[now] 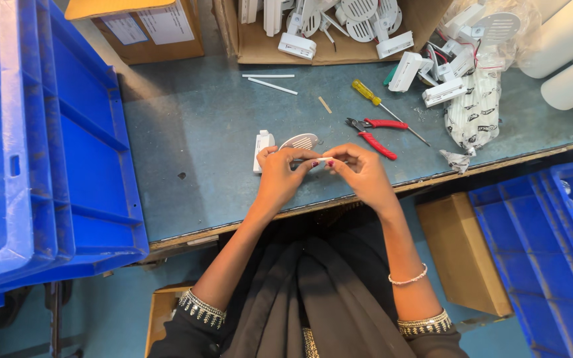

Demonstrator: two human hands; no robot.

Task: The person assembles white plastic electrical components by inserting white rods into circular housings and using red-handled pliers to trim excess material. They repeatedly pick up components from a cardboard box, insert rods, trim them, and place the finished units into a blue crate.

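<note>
Two hands meet over the front edge of the bench (220, 172), and you hold one thin white stick (321, 160) between them. Your left hand (280, 174) pinches one end and your right hand (365, 174) pinches the other end. The fingers of both hands are closed tight on the stick, with only a narrow gap for it. You likely hold it at both ends so it stays steady and you can see the middle.

The stick lies flat and long from left to right, across your body, just above the bench. One end points to the blue crate (41, 132) and the other end points toward the red pliers (376, 132).

A small white block (262, 147) lies just beside your left hand. A round white grille (300, 141) lies right behind your fingers, very near the stick. It is hard to tell if the stick touches the grille.

The yellow screwdriver (379, 106) lies near the pliers, close to your right hand, easy to grab. More white sticks (270, 81) lie farther back. A cardboard box (326, 30) full of white parts sits at the back of the bench.
</note>
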